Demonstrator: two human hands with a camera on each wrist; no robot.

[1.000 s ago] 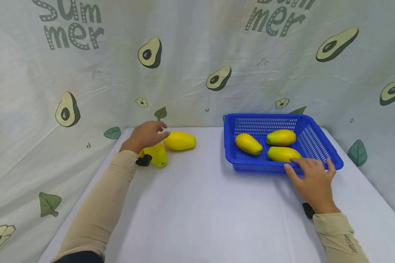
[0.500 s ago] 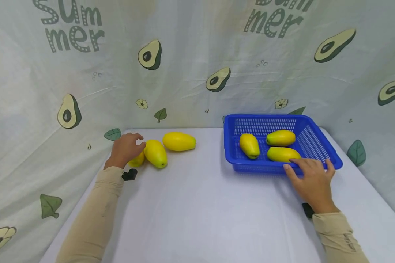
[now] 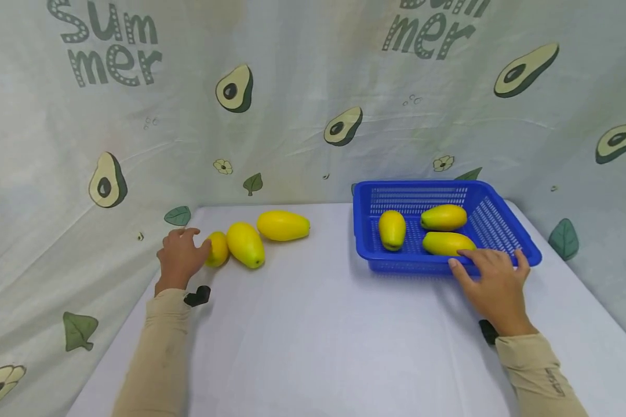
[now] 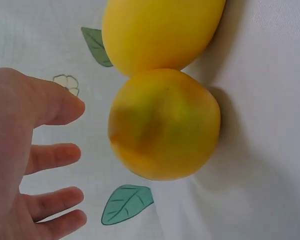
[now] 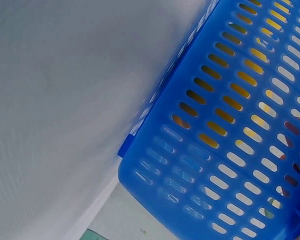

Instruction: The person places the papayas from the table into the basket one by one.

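My left hand point(image 3: 179, 258) is beside the leftmost yellow papaya point(image 3: 217, 249), its fingers apart and holding nothing. In the left wrist view that papaya point(image 4: 165, 125) shows its rounded end, and a gap separates it from my fingertips. It touches a second papaya point(image 3: 246, 245); a third papaya point(image 3: 284, 225) lies just behind on the right. My right hand point(image 3: 495, 289) grips the front rim of a blue plastic basket point(image 3: 396, 262), fingers over the edge and thumb outside. Inside lie an upright-pointing papaya point(image 3: 392, 230), a rear papaya point(image 3: 444, 218) and a front papaya point(image 3: 448, 244).
A white cloth-covered table point(image 3: 313, 336) bears everything. Behind it hangs a pale curtain point(image 3: 292, 87) printed with avocados and leaves, meeting the table's back edge. The slotted wall of the basket point(image 5: 230, 125) fills much of the right wrist view.
My left hand has moved left and toward me, from over the papayas to the outer side of the leftmost one. In the basket, the left papaya has rolled and turned. My right hand stays put.
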